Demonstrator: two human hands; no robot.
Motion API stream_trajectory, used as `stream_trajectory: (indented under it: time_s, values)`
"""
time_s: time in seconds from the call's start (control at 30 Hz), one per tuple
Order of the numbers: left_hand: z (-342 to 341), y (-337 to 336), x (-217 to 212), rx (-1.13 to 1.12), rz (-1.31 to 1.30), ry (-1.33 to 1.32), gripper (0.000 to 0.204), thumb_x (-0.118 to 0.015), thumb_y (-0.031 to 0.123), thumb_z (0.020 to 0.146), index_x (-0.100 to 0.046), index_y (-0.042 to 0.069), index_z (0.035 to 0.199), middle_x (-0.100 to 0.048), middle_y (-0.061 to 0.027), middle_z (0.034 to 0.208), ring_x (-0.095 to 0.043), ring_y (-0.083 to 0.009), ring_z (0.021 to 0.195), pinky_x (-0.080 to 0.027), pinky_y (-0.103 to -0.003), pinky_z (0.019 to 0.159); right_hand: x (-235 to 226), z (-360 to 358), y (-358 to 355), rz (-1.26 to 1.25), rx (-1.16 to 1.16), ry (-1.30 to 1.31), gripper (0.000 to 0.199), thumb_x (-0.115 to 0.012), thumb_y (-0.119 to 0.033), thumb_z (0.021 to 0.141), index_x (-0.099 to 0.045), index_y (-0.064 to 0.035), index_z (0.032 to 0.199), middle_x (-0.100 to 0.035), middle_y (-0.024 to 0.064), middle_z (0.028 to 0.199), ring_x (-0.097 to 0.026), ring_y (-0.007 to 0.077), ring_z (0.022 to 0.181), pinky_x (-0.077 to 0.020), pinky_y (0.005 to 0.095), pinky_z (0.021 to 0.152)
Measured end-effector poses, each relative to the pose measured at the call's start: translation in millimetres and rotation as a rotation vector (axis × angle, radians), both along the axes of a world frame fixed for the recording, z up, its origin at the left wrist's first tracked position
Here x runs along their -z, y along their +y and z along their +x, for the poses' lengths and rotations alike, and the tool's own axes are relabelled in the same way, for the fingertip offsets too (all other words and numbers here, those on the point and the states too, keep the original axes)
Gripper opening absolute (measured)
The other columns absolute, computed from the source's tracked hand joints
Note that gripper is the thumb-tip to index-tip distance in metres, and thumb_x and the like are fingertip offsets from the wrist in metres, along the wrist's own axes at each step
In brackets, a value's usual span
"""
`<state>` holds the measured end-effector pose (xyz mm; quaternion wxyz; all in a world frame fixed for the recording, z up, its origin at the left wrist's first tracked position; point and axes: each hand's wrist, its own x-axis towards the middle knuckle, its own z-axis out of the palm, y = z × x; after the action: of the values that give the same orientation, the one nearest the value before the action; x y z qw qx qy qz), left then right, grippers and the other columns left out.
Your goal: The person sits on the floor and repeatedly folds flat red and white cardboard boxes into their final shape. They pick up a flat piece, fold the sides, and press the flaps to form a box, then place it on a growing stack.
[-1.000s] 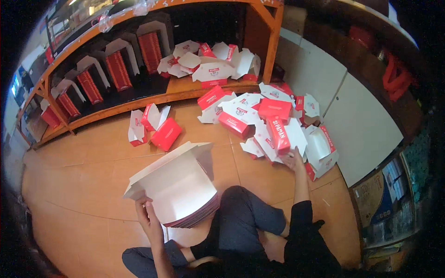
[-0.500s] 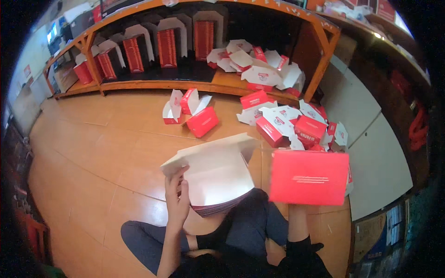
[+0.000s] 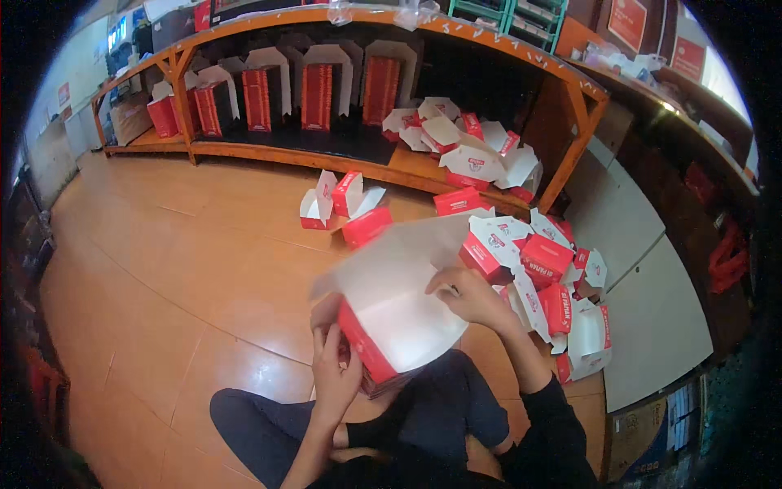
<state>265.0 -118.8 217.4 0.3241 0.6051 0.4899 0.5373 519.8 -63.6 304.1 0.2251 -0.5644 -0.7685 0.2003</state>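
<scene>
A red-and-white paper carton (image 3: 407,306), its pale inside facing up, is partly folded over my lap. Its raised lid is blurred by motion. Beneath it, the edges of a carton stack (image 3: 389,386) show. My left hand (image 3: 336,364) grips the carton's red left side near the front corner, fingers and thumb closed around it. With bent fingers pressed together, my right hand (image 3: 475,295) holds the carton's right side from within; the fingertips are partly hidden.
Folded red-and-white boxes (image 3: 546,259) lie heaped on the floor to my right, with a smaller group (image 3: 348,194) ahead. A wooden shelf (image 3: 289,155) holds upright carton stacks (image 3: 322,94) and loose boxes (image 3: 475,161). Pale panels (image 3: 652,318) stand at the right.
My right hand no longer holds the red box out to the right; it has moved left onto the carton. My left hand has shifted to the carton's folded-up red side. The view has tilted up.
</scene>
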Motion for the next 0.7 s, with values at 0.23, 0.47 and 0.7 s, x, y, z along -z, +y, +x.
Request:
stream_trajectory:
  time_s: [0.23, 0.47, 0.7]
  values:
    - [6, -9, -18, -0.118, 0.112, 0.231, 0.019, -0.06, 0.014, 0.082, -0.061, 0.003, 0.098, -0.057, -0.0178, 0.085, -0.061, -0.0317, 0.076, -0.05, -0.039, 0.065, 0, 3, -5, 0.123, 0.101, -0.349, 0.018, -0.061, -0.008, 0.076, -0.068, -0.004, 0.092, -0.062, 0.0184, 0.098, -0.061, 0.0362, 0.091, -0.0495, 0.0435, 0.079]
    - [10, -14, -16, -0.164, 0.145, 0.389, 0.019, -0.063, 0.017, 0.08, -0.061, 0.005, 0.094, -0.058, -0.0134, 0.06, -0.059, -0.0314, 0.054, -0.046, -0.041, 0.05, -32, -81, -46, 0.191, -0.037, -0.058, 0.026, -0.063, -0.027, 0.083, -0.066, -0.0028, 0.091, -0.062, 0.0233, 0.094, -0.063, 0.0366, 0.086, -0.0509, 0.0464, 0.073]
    - [8, -19, -20, -0.167, -0.02, 0.39, 0.032, -0.065, 0.024, 0.077, -0.062, 0.003, 0.101, -0.063, -0.0206, 0.072, -0.064, -0.0375, 0.067, -0.05, -0.045, 0.059, -35, -127, -50, 0.127, 0.053, -0.452, 0.024, -0.067, -0.024, 0.073, -0.064, -0.0013, 0.081, -0.064, 0.0216, 0.068, -0.066, 0.0363, 0.064, -0.0516, 0.0456, 0.056]
